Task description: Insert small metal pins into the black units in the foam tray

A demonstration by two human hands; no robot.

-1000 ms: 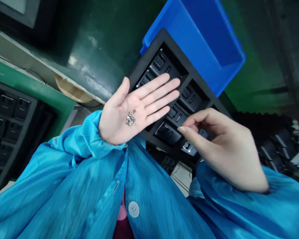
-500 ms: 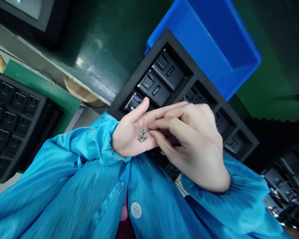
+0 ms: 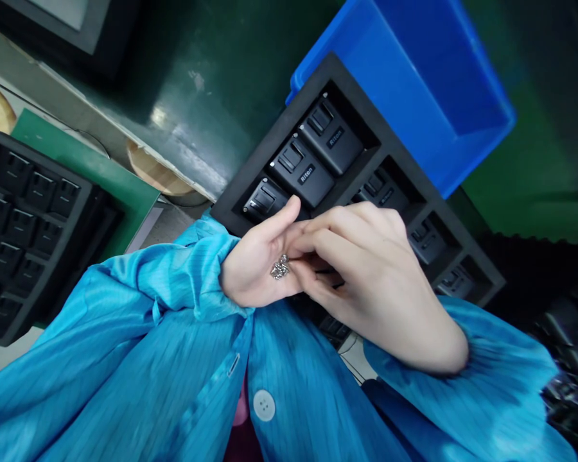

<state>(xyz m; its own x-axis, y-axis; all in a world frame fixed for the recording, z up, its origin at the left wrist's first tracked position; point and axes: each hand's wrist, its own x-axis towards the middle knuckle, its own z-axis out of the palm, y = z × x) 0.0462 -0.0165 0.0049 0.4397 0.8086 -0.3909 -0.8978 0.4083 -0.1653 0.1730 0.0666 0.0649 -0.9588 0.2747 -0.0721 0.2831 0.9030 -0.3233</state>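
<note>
My left hand (image 3: 255, 269) lies palm up, lightly cupped, its thumb raised and its fingers mostly hidden behind the other hand. A small heap of tiny silver metal pieces (image 3: 280, 267), perhaps screws or pins, rests on that palm. Over the heap's right side, my right hand (image 3: 376, 276) is closed in a pinch, thumb and forefinger touching or nearly touching the pieces. Whatever is between those fingertips is too small to see. Just behind both hands is a black foam tray (image 3: 399, 154), its pockets holding black boxy devices (image 3: 308, 176) with clips and "Riton" labels.
A blue plastic bin (image 3: 404, 83) stands behind the foam tray on the green tabletop (image 3: 212, 77). At left, another black tray (image 3: 29, 231) holds several similar devices. Wooden stool seats (image 3: 158, 170) show past the table edge. Dark shiny parts (image 3: 568, 359) lie blurred at far right.
My right hand's wrist has swung slightly right and down, its fingertips staying at the left palm. The heap shows a little more fully. The whole view has shifted slightly.
</note>
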